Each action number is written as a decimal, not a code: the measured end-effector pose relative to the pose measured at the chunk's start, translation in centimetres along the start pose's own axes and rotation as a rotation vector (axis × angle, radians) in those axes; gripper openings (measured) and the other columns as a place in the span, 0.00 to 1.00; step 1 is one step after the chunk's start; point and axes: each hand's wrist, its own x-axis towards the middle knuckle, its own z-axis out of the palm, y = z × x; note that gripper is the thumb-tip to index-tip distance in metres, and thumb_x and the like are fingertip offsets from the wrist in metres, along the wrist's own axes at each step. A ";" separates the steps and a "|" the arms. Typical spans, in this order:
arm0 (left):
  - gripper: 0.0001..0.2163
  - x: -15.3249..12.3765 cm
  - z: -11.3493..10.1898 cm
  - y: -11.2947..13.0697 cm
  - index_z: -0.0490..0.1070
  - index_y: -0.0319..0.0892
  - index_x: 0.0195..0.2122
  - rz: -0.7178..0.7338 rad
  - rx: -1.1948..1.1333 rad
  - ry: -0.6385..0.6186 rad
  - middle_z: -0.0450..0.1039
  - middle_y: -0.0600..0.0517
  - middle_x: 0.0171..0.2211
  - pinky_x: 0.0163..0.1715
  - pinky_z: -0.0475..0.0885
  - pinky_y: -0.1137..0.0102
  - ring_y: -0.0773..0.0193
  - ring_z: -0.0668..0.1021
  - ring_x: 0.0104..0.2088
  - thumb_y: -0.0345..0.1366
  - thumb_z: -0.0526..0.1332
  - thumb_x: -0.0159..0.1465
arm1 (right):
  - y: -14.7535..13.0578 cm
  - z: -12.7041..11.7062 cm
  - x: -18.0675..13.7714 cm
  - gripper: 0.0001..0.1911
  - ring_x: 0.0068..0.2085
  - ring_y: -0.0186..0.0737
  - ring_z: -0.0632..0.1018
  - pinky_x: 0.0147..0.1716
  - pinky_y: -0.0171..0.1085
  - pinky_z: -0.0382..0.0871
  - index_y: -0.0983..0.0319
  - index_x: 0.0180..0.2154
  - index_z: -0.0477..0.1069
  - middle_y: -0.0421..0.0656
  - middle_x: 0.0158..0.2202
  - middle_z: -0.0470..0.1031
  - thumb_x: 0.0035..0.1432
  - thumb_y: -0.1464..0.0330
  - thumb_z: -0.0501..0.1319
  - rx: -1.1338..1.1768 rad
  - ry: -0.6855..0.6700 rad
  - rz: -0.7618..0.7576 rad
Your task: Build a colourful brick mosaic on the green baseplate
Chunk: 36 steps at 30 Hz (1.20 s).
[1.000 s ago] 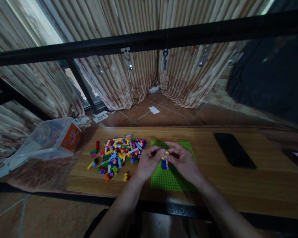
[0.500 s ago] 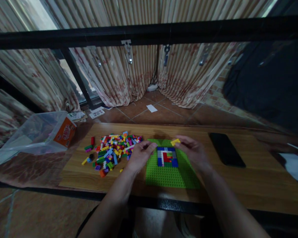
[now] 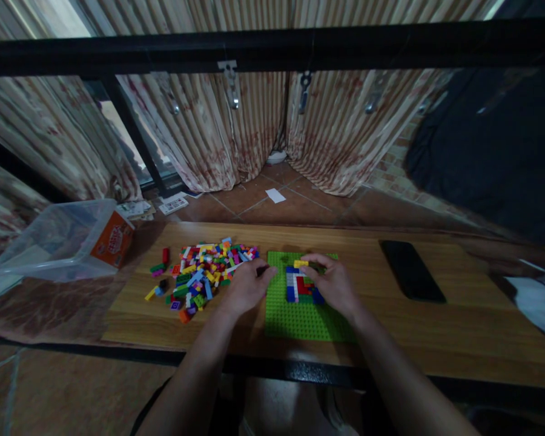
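Multicoloured plastic brick heap (image 3: 211, 272) | left of the fingers of left hand (image 3: 247, 287), presumably for reach | those parted, seemingly empty, by green studded plastic baseplate (image 3: 306, 324) | yellow oblong plastic brick (image 3: 300, 264) over it, right end pinched in fingers of right hand (image 3: 336, 286), likely freeing its underside

On the table (image 3: 481, 333), a baseplate (image 3: 295, 324) is flanked by a brick pile (image 3: 197, 275) at left and a phone (image 3: 412, 270) at right; a brick assembly (image 3: 301, 284) is borne upon it. Left of the table, a tub (image 3: 61, 239) is placed; behind, curtains (image 3: 249, 130) are hung.
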 end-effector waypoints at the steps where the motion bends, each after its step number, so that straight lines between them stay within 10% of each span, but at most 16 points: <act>1: 0.13 0.1 0.0 -0.1 0.69 0.41 0.25 -0.004 -0.020 0.005 0.65 0.56 0.18 0.24 0.58 0.72 0.67 0.67 0.22 0.43 0.55 0.62 | -0.2 0.3 0.0 0.10 0.43 0.44 0.77 0.48 0.46 0.68 0.56 0.37 0.76 0.43 0.40 0.79 0.53 0.61 0.62 -0.017 0.005 -0.008; 12: 0.12 0.3 0.4 0.1 0.69 0.41 0.24 0.003 -0.182 0.044 0.64 0.57 0.17 0.23 0.58 0.73 0.68 0.66 0.21 0.42 0.58 0.60 | -1.8 0.1 -0.8 0.09 0.41 0.49 0.72 0.44 0.48 0.63 0.54 0.38 0.77 0.44 0.35 0.78 0.53 0.62 0.65 -0.440 -0.141 -0.235; 21: 0.12 0.5 0.4 -0.1 0.68 0.41 0.23 -0.002 -0.184 0.055 0.65 0.57 0.18 0.24 0.60 0.72 0.68 0.67 0.22 0.42 0.58 0.60 | -1.3 -1.3 0.0 0.19 0.45 0.48 0.70 0.45 0.47 0.64 0.55 0.51 0.72 0.45 0.41 0.75 0.56 0.63 0.63 -0.399 -0.280 -0.251; 36: 0.11 0.5 0.3 -0.4 0.69 0.41 0.24 0.002 -0.188 0.074 0.66 0.56 0.19 0.25 0.59 0.73 0.67 0.68 0.23 0.41 0.59 0.60 | -0.9 0.5 0.7 0.11 0.43 0.45 0.70 0.45 0.46 0.63 0.56 0.40 0.74 0.43 0.38 0.73 0.54 0.62 0.65 -0.342 -0.261 -0.205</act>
